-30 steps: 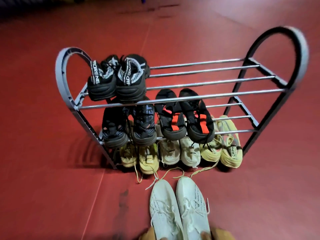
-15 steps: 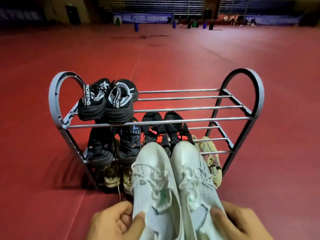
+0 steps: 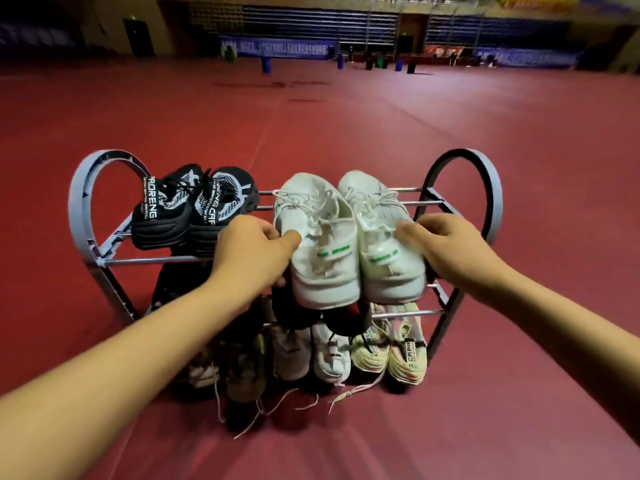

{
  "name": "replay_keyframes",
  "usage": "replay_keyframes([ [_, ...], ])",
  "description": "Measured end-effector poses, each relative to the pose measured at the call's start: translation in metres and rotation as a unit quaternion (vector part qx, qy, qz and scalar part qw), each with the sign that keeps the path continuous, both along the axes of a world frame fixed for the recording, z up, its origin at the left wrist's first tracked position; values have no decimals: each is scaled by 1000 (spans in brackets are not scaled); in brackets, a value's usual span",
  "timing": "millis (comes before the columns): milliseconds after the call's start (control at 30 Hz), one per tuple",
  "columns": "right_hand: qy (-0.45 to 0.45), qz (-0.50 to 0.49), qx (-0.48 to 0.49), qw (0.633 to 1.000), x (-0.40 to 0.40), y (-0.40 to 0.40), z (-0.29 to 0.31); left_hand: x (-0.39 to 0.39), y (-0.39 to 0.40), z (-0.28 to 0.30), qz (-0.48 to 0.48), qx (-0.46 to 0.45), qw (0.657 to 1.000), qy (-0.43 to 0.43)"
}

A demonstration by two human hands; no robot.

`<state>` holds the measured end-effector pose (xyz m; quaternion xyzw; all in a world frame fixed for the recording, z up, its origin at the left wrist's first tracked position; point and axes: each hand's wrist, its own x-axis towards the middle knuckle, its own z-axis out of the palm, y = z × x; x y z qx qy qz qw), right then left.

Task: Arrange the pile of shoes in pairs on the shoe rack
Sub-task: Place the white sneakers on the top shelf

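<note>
White sneakers [image 3: 349, 237] sitting on the top rails of the shoe rack [image 3: 110, 209], toes pointing away, heels hanging out over the front rail toward the wrists. Left hand [image 3: 249, 258] gripping the left shoe, fingers [image 3: 289, 239] curled onto its side near the collar; right hand [image 3: 446, 247] doing the same on the right shoe, fingers pinching at the laces and tongue. Black pair [image 3: 194, 209] parked just past the left knuckles, not touching the white ones.

Biggest worry, probably: heels overhanging that much, so letting go early could tip both backward off the rail onto the shoes below. Thin rails with gaps too, so a toe could slip between bars. Loose laces near the right fingertips might snag on release and drag a shoe along.

Readable stuff: green lettering on both white heels, too blurry to make out. Black pair's straps read roughly "RORENG" and "NG CAF". Yellowish shoes [image 3: 405, 355] down below the right wrist show "CAPA".
</note>
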<state>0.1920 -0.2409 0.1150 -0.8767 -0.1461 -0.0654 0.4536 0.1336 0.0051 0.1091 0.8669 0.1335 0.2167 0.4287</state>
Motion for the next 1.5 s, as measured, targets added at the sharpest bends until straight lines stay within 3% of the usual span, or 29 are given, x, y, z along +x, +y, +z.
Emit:
replay_keyframes([
  [267, -8, -84, 91, 992, 40, 7, -21, 40, 3, -22, 36, -55, 997, -28],
  [400, -23, -47, 142, 989, -2, -2, -27, 12, 3, -29, -42, -81, 994, -52],
  [500, -90, 30, -31, 995, -28, -8, -38, -12, -4, -27, -101, -22, 993, -50],
  [567, -153, 24, -103, 983, -28, -8, -40, -15, -10, -24, -94, 45, 993, -52],
  [767, -195, -54, -83, 976, -7, -9, -32, 11, -38, -3, -107, 123, 986, -39],
  [933, -258, -170, -187, 933, 9, -37, -33, 43, -72, -4, -132, 139, 981, -20],
  [1067, -243, -192, -220, 925, 17, -61, -29, 61, -88, -2, -148, 156, 976, -16],
  [1200, -225, -198, -251, 920, 24, -71, -25, 79, -101, 2, -154, 124, 980, 4],
  [1500, -229, -198, -307, 902, 24, -86, -12, 77, -116, -15, -93, -79, 992, -37],
])
